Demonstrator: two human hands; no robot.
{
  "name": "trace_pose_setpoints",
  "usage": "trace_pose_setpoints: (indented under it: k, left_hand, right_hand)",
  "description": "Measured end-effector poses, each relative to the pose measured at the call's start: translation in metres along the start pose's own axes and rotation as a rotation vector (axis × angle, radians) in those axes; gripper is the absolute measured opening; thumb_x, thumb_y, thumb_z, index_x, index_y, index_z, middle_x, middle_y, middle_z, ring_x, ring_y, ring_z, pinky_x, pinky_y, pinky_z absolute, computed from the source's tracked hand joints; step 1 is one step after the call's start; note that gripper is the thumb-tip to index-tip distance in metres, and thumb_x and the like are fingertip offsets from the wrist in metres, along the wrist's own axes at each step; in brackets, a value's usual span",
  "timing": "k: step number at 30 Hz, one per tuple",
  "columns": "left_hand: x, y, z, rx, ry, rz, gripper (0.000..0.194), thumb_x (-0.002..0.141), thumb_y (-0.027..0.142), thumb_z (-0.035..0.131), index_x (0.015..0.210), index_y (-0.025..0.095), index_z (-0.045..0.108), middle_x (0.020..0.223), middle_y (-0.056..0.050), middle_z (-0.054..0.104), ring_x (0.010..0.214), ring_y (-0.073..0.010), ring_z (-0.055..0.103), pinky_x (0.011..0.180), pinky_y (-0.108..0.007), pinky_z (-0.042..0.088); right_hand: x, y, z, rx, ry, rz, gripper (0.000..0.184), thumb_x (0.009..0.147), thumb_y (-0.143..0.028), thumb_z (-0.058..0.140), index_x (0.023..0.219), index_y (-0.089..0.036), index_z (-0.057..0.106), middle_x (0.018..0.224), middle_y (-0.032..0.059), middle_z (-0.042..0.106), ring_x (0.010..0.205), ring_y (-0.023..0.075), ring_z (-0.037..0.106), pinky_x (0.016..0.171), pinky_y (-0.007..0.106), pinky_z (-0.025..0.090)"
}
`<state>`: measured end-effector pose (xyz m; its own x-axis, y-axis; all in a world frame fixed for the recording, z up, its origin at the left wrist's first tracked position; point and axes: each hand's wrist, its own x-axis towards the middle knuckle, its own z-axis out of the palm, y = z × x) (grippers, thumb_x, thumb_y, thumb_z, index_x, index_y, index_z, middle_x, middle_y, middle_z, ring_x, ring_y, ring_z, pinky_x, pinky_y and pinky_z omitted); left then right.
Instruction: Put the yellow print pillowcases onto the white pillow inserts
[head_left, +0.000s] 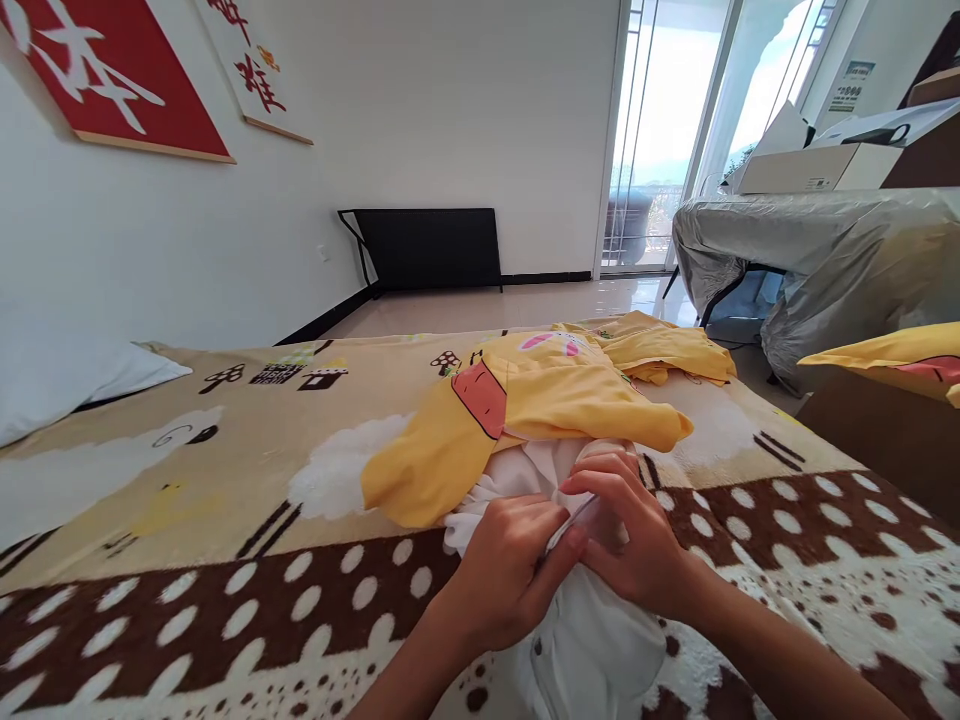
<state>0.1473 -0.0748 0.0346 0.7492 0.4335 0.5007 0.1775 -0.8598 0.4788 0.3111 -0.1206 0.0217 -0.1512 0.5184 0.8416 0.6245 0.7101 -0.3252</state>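
A white garment (592,640) lies bunched at the near side of the bed, with a small dark round spot like a button on its front. My left hand (506,565) is closed, its thumb and fingers pinching an edge of that garment. Close beside it, my right hand (634,530) grips the same edge with thumb and fingers bent. The two hands almost meet over the cloth. Just beyond them is a yellow top (577,395) with a red-orange cartoon patch, partly over the white fabric. More yellow clothing (660,345) lies crumpled behind it.
A patterned blanket (247,430) covers the bed, and a white pillow (82,375) is at the left. On the right is a box (885,440) with yellow cloth (892,355) above it. Farther back stand a plastic-covered table (817,235) and a black panel (427,248).
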Motion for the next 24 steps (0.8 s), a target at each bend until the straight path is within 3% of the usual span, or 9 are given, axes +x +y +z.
trace_pose_setpoints:
  k: [3, 6, 8, 10, 13, 16, 20, 24]
  left_hand:
    - [0.001, -0.004, -0.002, -0.105, 0.093, -0.057, 0.036, 0.096, 0.028, 0.033, 0.062, 0.017, 0.04, 0.058, 0.002, 0.047, 0.054, -0.01, 0.042, 0.056, -0.026, 0.031]
    - [0.001, -0.009, -0.01, -0.172, 0.335, -0.258, 0.039, 0.094, 0.031, 0.037, 0.057, 0.019, 0.028, 0.054, 0.004, 0.029, 0.05, -0.0088, 0.029, 0.051, -0.026, 0.026]
    - [0.001, -0.012, -0.017, -0.238, 0.485, -0.375, 0.04, 0.091, 0.033, 0.04, 0.056, 0.02, 0.026, 0.055, 0.004, 0.024, 0.05, -0.0089, 0.024, 0.049, -0.026, 0.024]
    - [-0.001, -0.014, -0.024, -0.32, 0.596, -0.435, 0.039, 0.089, 0.035, 0.044, 0.055, 0.019, 0.032, 0.054, 0.004, 0.026, 0.051, -0.0089, 0.024, 0.047, -0.025, 0.023]
    - [-0.001, -0.016, -0.031, -0.426, 0.753, -0.479, 0.037, 0.084, 0.035, 0.051, 0.053, 0.018, 0.039, 0.053, 0.004, 0.029, 0.051, -0.0085, 0.024, 0.045, -0.024, 0.022]
    - [0.001, -0.014, -0.031, -0.467, 0.868, -0.49, 0.039, 0.08, 0.034, 0.055, 0.05, 0.018, 0.036, 0.052, 0.004, 0.025, 0.05, -0.0077, 0.021, 0.043, -0.023, 0.02]
    - [0.003, -0.009, -0.028, -0.433, 0.954, -0.469, 0.042, 0.078, 0.032, 0.056, 0.049, 0.019, 0.029, 0.052, 0.005, 0.022, 0.049, -0.0074, 0.02, 0.043, -0.023, 0.02]
    - [0.005, -0.01, -0.027, -0.413, 1.046, -0.475, 0.046, 0.074, 0.03, 0.057, 0.048, 0.02, 0.022, 0.052, 0.005, 0.016, 0.048, -0.007, 0.015, 0.042, -0.023, 0.018]
  right_hand:
    - [-0.001, -0.017, -0.006, -0.157, 0.037, -0.115, 0.028, 0.08, -0.007, 0.054, 0.107, -0.016, 0.055, 0.098, 0.0084, 0.057, 0.091, 0.0191, 0.053, 0.084, 0.038, 0.043]
    - [-0.003, -0.036, -0.003, -0.179, -0.215, -0.347, 0.01, 0.087, -0.015, 0.052, 0.088, -0.015, 0.061, 0.078, 0.0027, 0.06, 0.073, 0.0144, 0.054, 0.081, 0.033, 0.043]
    - [-0.009, -0.044, 0.007, -0.247, -0.323, -0.411, 0.027, 0.093, -0.031, 0.045, 0.085, -0.014, 0.064, 0.076, 0.0033, 0.064, 0.072, 0.0155, 0.055, 0.084, 0.033, 0.043]
    - [-0.02, -0.049, 0.021, -0.387, -0.285, -0.4, 0.039, 0.095, -0.034, 0.036, 0.093, -0.01, 0.067, 0.087, 0.0082, 0.069, 0.084, 0.0197, 0.058, 0.092, 0.035, 0.041]
    - [-0.038, -0.05, 0.042, -0.557, -0.182, -0.346, 0.038, 0.091, -0.017, 0.033, 0.106, -0.005, 0.066, 0.104, 0.0125, 0.069, 0.101, 0.0225, 0.057, 0.102, 0.036, 0.032]
    - [-0.047, -0.047, 0.052, -0.629, -0.186, -0.324, 0.041, 0.088, -0.009, 0.03, 0.107, -0.002, 0.065, 0.102, 0.0143, 0.069, 0.096, 0.0218, 0.059, 0.101, 0.035, 0.03]
    - [-0.043, -0.046, 0.054, -0.664, -0.202, -0.29, 0.04, 0.085, -0.005, 0.029, 0.097, -0.001, 0.067, 0.083, 0.0148, 0.069, 0.074, 0.0204, 0.06, 0.091, 0.034, 0.038]
    - [-0.046, -0.052, 0.06, -0.657, -0.185, -0.365, 0.035, 0.078, -0.001, 0.032, 0.078, -0.005, 0.067, 0.057, 0.011, 0.061, 0.048, 0.0175, 0.051, 0.061, 0.032, 0.043]
